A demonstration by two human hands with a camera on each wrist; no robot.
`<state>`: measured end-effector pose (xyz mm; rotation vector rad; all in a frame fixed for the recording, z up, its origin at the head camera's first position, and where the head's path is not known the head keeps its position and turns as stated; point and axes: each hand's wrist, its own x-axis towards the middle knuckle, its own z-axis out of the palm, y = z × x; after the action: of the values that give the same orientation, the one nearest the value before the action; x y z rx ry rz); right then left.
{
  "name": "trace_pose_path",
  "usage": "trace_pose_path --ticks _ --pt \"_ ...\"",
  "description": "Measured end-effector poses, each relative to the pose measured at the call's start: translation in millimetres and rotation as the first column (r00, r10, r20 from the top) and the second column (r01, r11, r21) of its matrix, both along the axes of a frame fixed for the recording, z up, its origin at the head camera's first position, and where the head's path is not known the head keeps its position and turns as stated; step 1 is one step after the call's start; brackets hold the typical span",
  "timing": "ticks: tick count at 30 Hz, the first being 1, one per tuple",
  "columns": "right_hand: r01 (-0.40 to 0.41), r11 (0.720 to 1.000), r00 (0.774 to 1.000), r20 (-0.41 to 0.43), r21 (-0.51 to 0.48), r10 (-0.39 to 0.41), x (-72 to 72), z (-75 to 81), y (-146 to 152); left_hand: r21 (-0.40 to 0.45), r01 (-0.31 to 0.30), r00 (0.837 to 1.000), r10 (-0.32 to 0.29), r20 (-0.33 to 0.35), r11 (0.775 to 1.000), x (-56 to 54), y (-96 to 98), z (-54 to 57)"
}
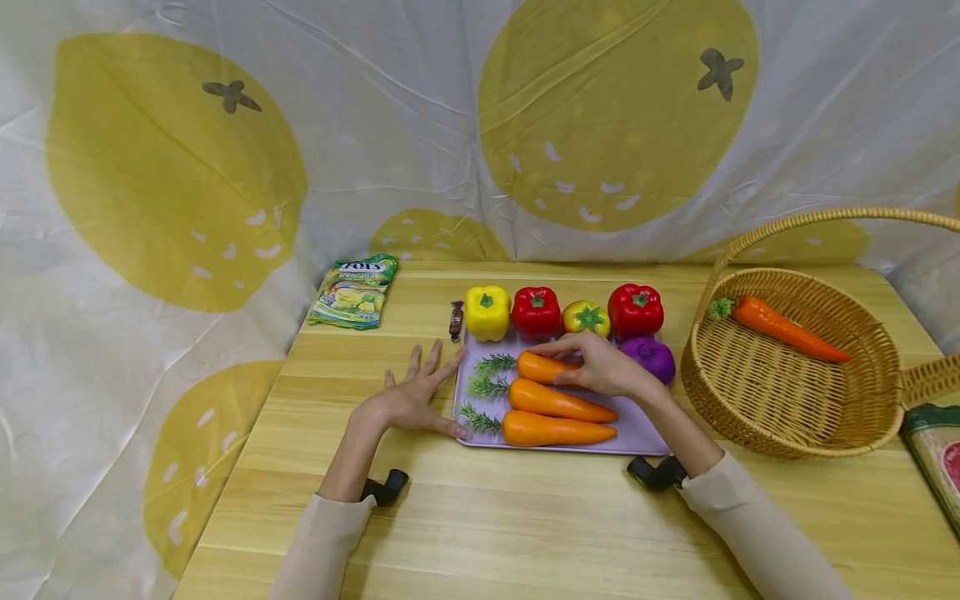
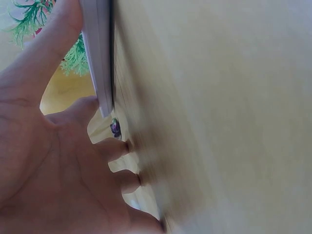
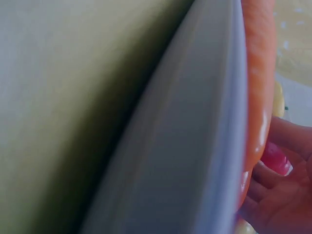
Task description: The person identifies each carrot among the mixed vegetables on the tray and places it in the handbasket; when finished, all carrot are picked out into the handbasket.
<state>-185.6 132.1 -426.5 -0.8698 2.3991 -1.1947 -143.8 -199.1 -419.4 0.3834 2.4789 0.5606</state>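
Wood desk [image 1: 480,517], lilac tray [image 1: 645,429] on it. Left hand [image 1: 408,400]: grip spread, thumb and index tip touching tray's left edge, other fingertips on desk. On tray, 3 orange carrots side by side, green tops left: near carrot [image 1: 559,428], middle carrot [image 1: 561,402], far carrot [image 1: 542,367]. Right hand [image 1: 600,367]: grip pinching far carrot between thumb and fingers, over tray. Package [image 1: 933,458] cut off at right edge of head view. Wicker basket [image 1: 716,408] right of tray, 1 red-orange carrot [image 1: 787,329] lying inside. Purple onion [image 1: 652,360] at tray's right. Row along tray's far side, left to right: yellow pepper [image 1: 487,315], red pepper [image 1: 536,314], yellow-red fruit [image 1: 587,319], another red pepper [image 1: 636,312]. Wrapped candy [image 1: 457,321] just left of yellow pepper. Green FOX'S bag [image 1: 352,292] farther left. Lemon-print curtain [image 1: 390,125] behind.
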Motion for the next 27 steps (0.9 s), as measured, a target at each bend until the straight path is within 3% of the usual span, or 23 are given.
trace_pose_path --ticks 10,17,27 --pt "-0.013 1.0 1.0 0.028 0.013 0.013 -2.0 0.8 1 -0.008 -0.002 1.0 0.002 -0.006 1.0 0.0 1.0 -1.0" --pt "-0.042 0.999 0.999 -0.005 0.018 0.042 -3.1 2.2 2 -0.005 0.0 1.0 0.0 -0.003 1.0 0.0 0.5 -0.2" --pt "-0.015 1.0 1.0 0.008 -0.008 0.015 3.1 25.2 8 -0.009 0.003 1.0 -0.003 0.0 1.0 0.6 -0.5 0.7"
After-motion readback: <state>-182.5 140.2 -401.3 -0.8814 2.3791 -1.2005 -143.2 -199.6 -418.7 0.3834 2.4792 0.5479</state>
